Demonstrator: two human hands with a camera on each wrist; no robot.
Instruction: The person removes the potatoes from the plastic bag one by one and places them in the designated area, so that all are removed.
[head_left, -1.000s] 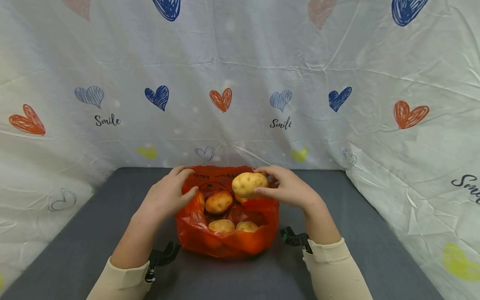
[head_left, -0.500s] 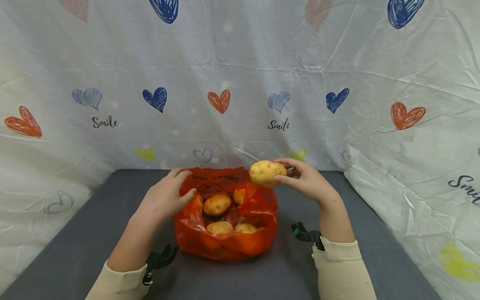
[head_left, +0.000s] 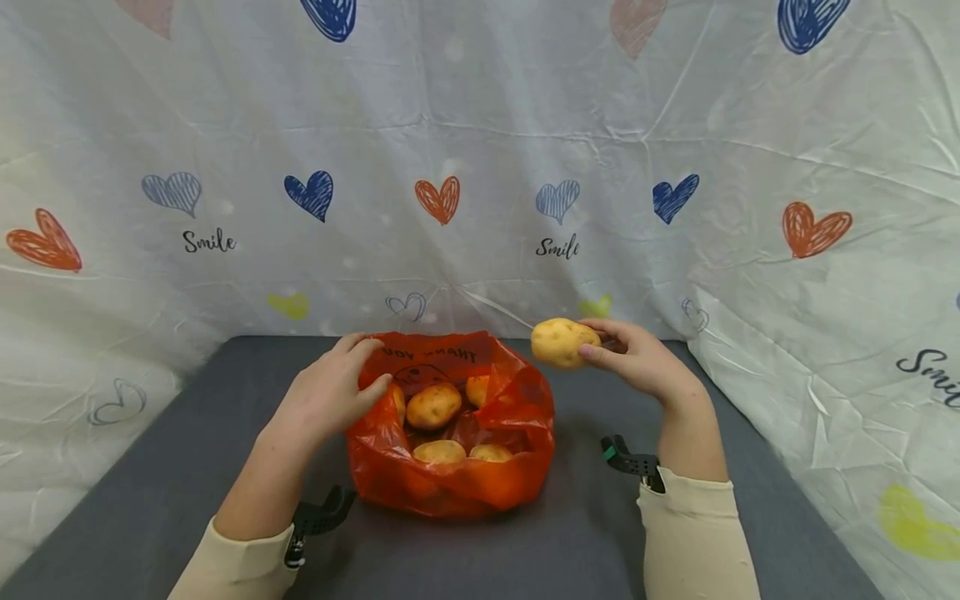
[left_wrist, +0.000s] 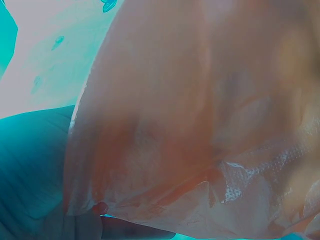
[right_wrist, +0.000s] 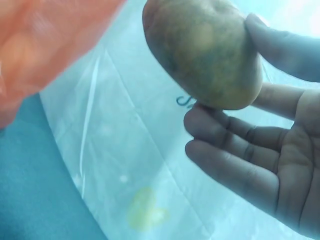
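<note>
A red plastic bag (head_left: 450,492) stands with its mouth spread, several potatoes inside, one of them a brown-yellow potato (head_left: 434,406). At the bag's left rim is my left hand (head_left: 330,396), thumb and fingers apart; whether it grips the plastic is hard to tell. The blurred red film (left_wrist: 150,150) fills most of the left wrist view. My right hand (head_left: 637,358) pinches a yellow potato (head_left: 561,342) in the air, right of the bag's back rim. In the right wrist view, thumb and fingers of the right hand (right_wrist: 280,145) hold that potato (right_wrist: 205,50) at one end.
A dark grey table (head_left: 600,533) lies under the bag and both arms. Behind and at the sides hangs a white cloth (head_left: 487,100) printed with hearts and the word Smile. Black straps with devices sit at both wrists.
My right hand has carried the potato from above the bag's mouth out to the right, beyond its rim. The left hand has stayed at the left rim, and the bag has hardly moved.
</note>
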